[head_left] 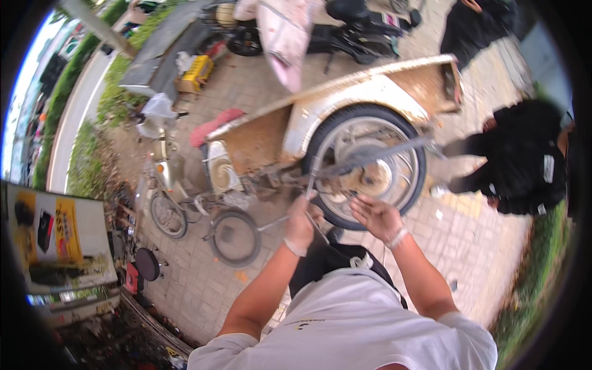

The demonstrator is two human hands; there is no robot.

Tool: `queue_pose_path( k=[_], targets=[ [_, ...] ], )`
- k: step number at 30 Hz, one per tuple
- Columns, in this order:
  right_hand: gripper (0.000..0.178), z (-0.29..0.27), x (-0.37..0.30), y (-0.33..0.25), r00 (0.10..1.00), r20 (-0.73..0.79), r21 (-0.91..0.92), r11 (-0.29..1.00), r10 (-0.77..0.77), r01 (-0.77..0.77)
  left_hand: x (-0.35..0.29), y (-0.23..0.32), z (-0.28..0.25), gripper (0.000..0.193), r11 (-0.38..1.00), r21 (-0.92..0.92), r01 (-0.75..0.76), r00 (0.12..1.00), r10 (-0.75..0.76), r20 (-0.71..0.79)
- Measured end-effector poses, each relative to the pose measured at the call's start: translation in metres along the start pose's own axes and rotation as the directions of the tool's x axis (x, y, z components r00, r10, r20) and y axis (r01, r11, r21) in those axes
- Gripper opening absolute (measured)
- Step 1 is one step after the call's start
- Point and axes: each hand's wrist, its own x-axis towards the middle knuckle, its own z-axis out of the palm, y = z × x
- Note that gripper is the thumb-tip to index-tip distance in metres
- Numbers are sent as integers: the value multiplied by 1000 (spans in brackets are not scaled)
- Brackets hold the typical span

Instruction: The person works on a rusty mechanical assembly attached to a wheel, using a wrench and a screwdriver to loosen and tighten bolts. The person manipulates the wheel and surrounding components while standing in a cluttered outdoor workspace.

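My left hand [300, 225] is closed round a thin metal bar [313, 176], which rises in front of the wheel's left side. My right hand [377, 217] has its fingers stretched out before the lower part of the wheel. A small dark spot shows by those fingertips, too blurred to name. The large spoked wheel [368, 115] with its black tyre is on a cargo tricycle with a rusty, worn box [394, 88]. A long grey metal beam [385, 152] crosses in front of the hub. Between my arms, the lower frame is partly hidden.
A small wheel [236, 238] and a moped [168, 163] are at the left. Behind the box is a dark scooter [354, 31]. A person in black [524, 157] bends close at the right. A round stool [147, 264] and a sign board [58, 237] are at the lower left.
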Motion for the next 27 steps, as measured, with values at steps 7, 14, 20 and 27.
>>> queue_pose_path(
  k=[7, 14, 20, 27],
  targets=[
    [48, 30, -12, -8, 978, 206, 177, 984, -41, 3, -14, 17, 16, 44, 992, 90, -93, 992, 85, 90],
    [50, 35, -13, -6, 974, 201, 33, 994, -105, 101, -38, 43, 76, 68, 927, 310, -213, 975, 182, 125],
    [48, 37, -15, -3, 963, 252, 140, 988, -97, 63, -30, 32, 101, 72, 769, 393, -505, 831, 311, 461],
    [54, 38, -9, 10, 981, 171, -20, 995, -91, 96, -18, 16, 90, 68, 334, 619, -711, 703, 323, 633]
  ],
)
